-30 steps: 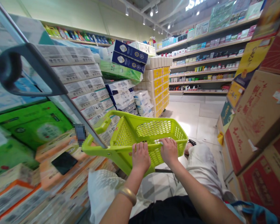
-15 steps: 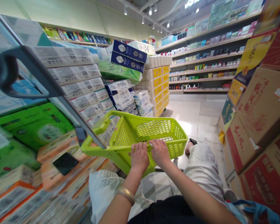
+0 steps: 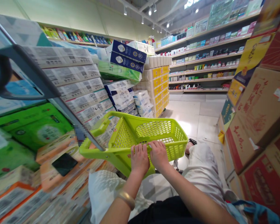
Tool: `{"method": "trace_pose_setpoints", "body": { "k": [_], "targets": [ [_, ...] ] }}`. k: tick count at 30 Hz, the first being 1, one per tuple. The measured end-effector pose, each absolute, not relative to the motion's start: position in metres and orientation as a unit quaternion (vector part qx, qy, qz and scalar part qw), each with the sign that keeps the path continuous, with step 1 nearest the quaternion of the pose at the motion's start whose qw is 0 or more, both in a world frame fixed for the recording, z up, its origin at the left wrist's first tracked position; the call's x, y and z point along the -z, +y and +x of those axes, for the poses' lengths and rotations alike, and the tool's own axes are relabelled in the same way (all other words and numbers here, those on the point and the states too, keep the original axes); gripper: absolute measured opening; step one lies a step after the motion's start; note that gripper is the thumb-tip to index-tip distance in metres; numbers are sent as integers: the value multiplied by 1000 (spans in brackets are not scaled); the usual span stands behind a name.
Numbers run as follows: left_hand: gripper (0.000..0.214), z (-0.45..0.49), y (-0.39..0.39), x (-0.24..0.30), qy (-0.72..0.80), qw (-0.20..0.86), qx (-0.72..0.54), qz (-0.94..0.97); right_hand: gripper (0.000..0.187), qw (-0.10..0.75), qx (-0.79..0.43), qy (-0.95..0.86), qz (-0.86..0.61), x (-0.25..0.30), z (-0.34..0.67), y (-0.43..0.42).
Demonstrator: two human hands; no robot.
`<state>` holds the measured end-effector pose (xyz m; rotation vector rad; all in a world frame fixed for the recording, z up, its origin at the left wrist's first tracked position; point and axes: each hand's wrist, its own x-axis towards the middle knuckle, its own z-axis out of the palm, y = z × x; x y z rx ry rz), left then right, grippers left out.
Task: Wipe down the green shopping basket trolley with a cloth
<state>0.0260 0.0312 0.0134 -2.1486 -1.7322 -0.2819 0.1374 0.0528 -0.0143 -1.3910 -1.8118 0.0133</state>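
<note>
Two-handed grip: left hand (image 3: 140,159), right hand (image 3: 158,155) clasping the rim (image 3: 121,151) of lime basket (image 3: 123,161) | probably light, stiff plastic | grey handle (image 3: 37,72) looks handiest

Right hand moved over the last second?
Yes: judged against the green basket's near rim, the right hand shifted along it toward the left hand.

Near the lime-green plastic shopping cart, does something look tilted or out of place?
Yes: two dark blue rectangular packs lie tilted, not level, on a slanted light green pack. Also, a flat black rectangular object on a pale orange box looks unlike the packaging around it.
</note>
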Motion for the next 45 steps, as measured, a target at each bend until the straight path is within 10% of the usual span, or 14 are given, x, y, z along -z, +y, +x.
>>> {"method": "trace_pose_setpoints", "body": {
  "k": [45],
  "targets": [
    [40, 18, 26, -17, -626, 191, 84, -751, 35, 407, 11, -705, -581, 22, 173, 54]
  ]
}}
